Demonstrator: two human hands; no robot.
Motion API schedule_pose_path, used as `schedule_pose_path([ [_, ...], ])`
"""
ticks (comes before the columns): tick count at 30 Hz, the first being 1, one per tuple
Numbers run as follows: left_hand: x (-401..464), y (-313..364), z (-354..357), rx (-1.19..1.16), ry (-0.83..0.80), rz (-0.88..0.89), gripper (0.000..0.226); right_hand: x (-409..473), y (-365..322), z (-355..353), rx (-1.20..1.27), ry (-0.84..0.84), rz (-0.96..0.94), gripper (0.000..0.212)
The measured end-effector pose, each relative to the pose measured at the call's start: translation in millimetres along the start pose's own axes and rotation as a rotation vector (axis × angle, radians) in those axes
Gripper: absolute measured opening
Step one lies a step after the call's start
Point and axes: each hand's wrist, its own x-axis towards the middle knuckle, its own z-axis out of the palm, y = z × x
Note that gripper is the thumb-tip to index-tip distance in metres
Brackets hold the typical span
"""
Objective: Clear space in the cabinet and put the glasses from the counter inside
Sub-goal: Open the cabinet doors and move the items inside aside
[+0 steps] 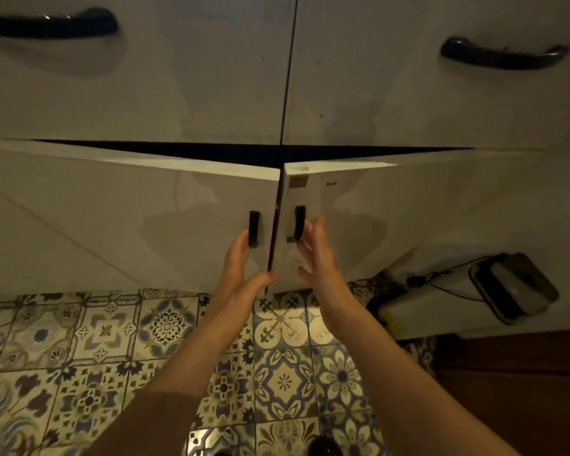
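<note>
Both open hands (277, 268) touch the ajar cabinet doors' (129, 218) handles (254, 228).

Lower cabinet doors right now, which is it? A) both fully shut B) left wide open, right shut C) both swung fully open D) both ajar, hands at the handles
D: a dark wedge of gap shows above both lower doors, and the left hand and right hand sit at the two small black handles without clearly gripping them.

Both forearms bare, no sleeves; left hand (241, 274), right hand (316, 261) ungloved.
</note>
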Motion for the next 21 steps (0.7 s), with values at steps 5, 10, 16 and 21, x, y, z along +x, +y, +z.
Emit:
schedule_pose_path([
  [5,-52.2,-12.2,-9.8,0.021,-0.002,-0.009,0.092,-44.6,22.4,-15.5,-0.050,0.021,0.018,0.092],
  [10,-112.0,-26.5,-17.5,0.043,0.089,-0.029,0.088,-98.5,43.1,-45.9,-0.067,0.031,0.010,0.071],
  [16,-194.6,-39.0,-39.2,0.093,0.217,-0.041,0.081,-169.5,64.0,-107.5,-0.088,0.075,0.030,0.043],
  [21,-246.5,-61.6,-91.4,0.153,0.325,-0.098,0.066,-218.5,87.1,-190.1,-0.193,0.188,0.054,0.031],
])
